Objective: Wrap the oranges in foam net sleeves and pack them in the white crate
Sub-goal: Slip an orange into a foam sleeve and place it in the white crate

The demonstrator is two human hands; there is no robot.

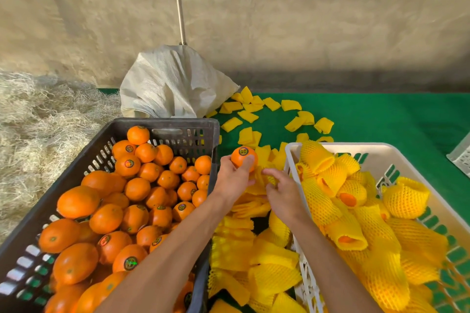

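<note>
While gripped in curled left hand (232, 180) fingers: orange (244, 159) (stickered), raised between black crate (162, 124) and white crate (292, 152). Right hand (282, 193): pinching yellow foam sleeve (262, 181) just below.

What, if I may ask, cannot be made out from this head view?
- Right hand fingertips: buried in the loose foam sleeves, so its grip is unclear.
- Dark crate: near end cut off by the frame edge.
- White crate floor: hidden under wrapped oranges.
- Sticker print on the held orange: too small.
</note>
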